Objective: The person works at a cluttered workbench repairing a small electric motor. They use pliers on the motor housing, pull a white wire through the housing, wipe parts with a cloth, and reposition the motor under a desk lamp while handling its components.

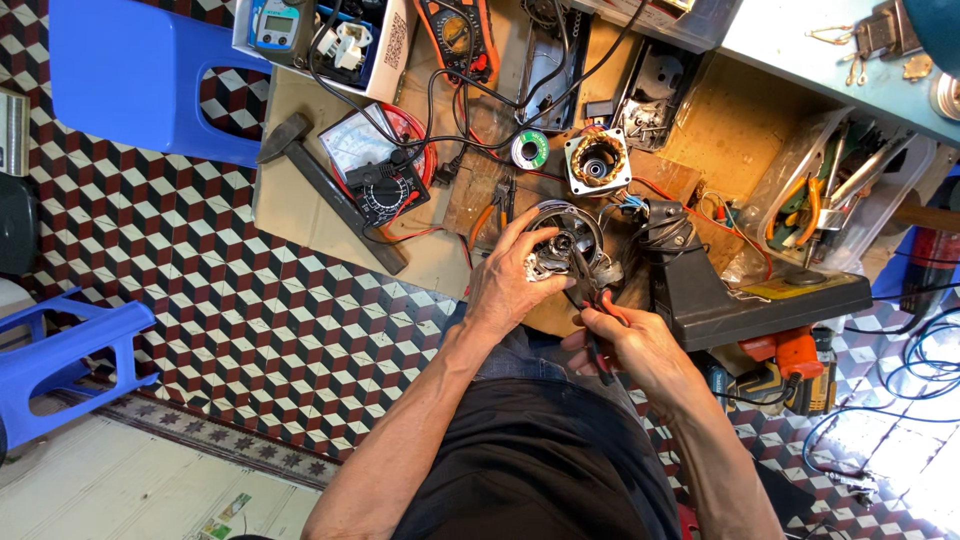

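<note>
— Checkered red, white and black floor tiles [250, 330] lie under a low brown wooden worktop [300, 200] crowded with tools. What do the hands hold?

— The left hand [510, 285] is closed around a round grey metal motor part with wound wires [560, 245], held at the worktop's near edge. The right hand [625, 340] grips red-handled pliers [595, 300], their tip touching that part.

— And nearby?

— A black analogue meter with a dial [385, 190] sits to the left, a square copper-wound motor stator [597, 160] just beyond, and a blue plastic stool [140, 70] stands well apart.
</note>
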The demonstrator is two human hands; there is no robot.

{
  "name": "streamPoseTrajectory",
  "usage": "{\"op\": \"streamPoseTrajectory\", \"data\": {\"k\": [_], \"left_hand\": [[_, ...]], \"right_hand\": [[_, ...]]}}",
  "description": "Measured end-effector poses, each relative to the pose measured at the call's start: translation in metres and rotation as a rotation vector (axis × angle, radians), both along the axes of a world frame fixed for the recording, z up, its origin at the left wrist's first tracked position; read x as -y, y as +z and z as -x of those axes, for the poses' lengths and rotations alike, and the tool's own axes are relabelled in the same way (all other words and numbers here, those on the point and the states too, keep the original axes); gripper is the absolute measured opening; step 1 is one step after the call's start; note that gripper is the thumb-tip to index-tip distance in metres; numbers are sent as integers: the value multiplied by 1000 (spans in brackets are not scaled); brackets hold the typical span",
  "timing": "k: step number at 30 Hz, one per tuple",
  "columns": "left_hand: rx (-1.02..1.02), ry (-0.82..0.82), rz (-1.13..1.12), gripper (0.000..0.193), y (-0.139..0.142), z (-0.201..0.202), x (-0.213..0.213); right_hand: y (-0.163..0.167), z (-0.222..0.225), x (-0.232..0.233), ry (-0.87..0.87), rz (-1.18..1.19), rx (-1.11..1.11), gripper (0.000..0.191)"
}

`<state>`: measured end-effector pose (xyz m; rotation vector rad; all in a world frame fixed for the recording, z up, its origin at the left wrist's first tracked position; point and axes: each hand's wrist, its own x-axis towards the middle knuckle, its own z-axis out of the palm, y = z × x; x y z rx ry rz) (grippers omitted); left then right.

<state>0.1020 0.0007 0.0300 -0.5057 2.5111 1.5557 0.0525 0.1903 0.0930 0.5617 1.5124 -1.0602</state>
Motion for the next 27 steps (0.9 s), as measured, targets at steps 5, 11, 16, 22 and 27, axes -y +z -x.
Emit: {"op": "streamPoseTrajectory", "data": {"k": [5,11,16,22,27], "left_hand": [[3,4,-12,62,0,-1,0],[-19,-4,6,62,-4,-2,0],[-102,-11,77,62,-6,-5,-4],[-149,32,148,60,-9,-10,-14],[-127,-11,96,61,-17,-14,-11]], "right_hand": [[0,-9,10,-230,72,107,34],[-7,-24,13,-454,159,157,30],[-5,-32,5,-445,246,64,31],[-5,-29,-1,-462,305,126,30],[-15,-36,-7,-499,338,144,25]]}}
